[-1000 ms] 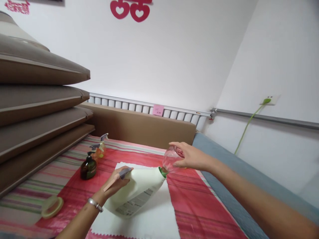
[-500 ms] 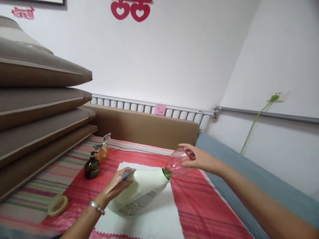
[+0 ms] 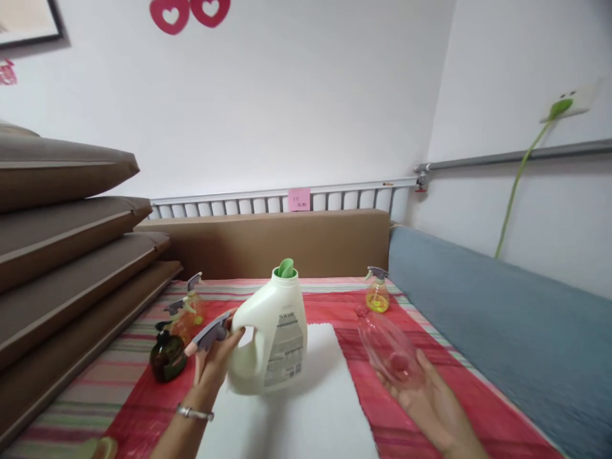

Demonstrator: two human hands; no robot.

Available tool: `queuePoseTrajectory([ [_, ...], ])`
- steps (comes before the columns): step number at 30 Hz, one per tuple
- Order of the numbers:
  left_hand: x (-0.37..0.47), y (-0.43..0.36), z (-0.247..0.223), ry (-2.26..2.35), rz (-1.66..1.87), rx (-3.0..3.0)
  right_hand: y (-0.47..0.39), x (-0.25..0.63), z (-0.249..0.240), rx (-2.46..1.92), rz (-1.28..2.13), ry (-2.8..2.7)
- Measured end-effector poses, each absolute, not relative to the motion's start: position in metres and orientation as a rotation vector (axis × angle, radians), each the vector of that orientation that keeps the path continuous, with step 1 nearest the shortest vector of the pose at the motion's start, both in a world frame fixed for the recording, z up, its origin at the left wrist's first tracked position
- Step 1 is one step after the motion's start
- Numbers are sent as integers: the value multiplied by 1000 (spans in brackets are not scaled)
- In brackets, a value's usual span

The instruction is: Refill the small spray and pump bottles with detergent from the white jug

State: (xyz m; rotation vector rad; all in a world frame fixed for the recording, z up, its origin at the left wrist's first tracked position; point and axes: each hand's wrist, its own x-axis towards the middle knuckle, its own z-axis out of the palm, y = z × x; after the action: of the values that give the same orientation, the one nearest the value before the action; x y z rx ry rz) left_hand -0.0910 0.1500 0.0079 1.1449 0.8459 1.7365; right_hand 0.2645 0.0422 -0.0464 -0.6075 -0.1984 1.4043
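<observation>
My left hand is closed round the handle of a big cream detergent jug, now upright with its green pouring spout uppermost. The same hand also keeps a grey and pink spray trigger head against its fingers. Whether the jug's base touches the white cloth beneath, I cannot tell. To the right, my right hand grips a clear pink bottle near its base. This bottle leans with its neck pointing away and left, apart from the jug.
On the left stand a dark pump bottle, an orange spray bottle and a yellow spray bottle. Another yellow spray bottle stands back right. A lid lies front left. Stacked cushions border the left side.
The jug has gone from tilted to upright. My right hand has moved the pink bottle away from the spout, to the right and nearer me. The camera view has shifted.
</observation>
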Motion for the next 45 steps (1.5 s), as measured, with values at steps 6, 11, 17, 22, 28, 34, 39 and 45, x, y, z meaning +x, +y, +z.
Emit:
queuePoseTrajectory([
  [6, -47, 220, -33, 803, 1570, 1252, 60, 263, -72, -543, 1380, -173],
  [11, -45, 247, -74, 912, 1556, 1269, 70, 246, -97, -493, 1513, -108],
  [17, -51, 244, -80, 995, 1531, 1293, 69, 219, -94, -527, 1681, -142],
  [22, -59, 219, -57, 967, 1775, 1057, 58, 205, -93, -577, 1703, -168],
  [28, -73, 163, -2, 846, 1907, 858, 54, 173, -110, -657, 1802, -269],
  [34, -72, 121, 42, 669, 1893, 792, 47, 154, -111, -790, 1771, -316],
  [39, -78, 103, 55, 665, 1917, 857, 43, 161, -113, -809, 1737, -323],
  [45, -59, 94, 50, 617, 1862, 887, 34, 157, -107, -767, 1750, -312],
])
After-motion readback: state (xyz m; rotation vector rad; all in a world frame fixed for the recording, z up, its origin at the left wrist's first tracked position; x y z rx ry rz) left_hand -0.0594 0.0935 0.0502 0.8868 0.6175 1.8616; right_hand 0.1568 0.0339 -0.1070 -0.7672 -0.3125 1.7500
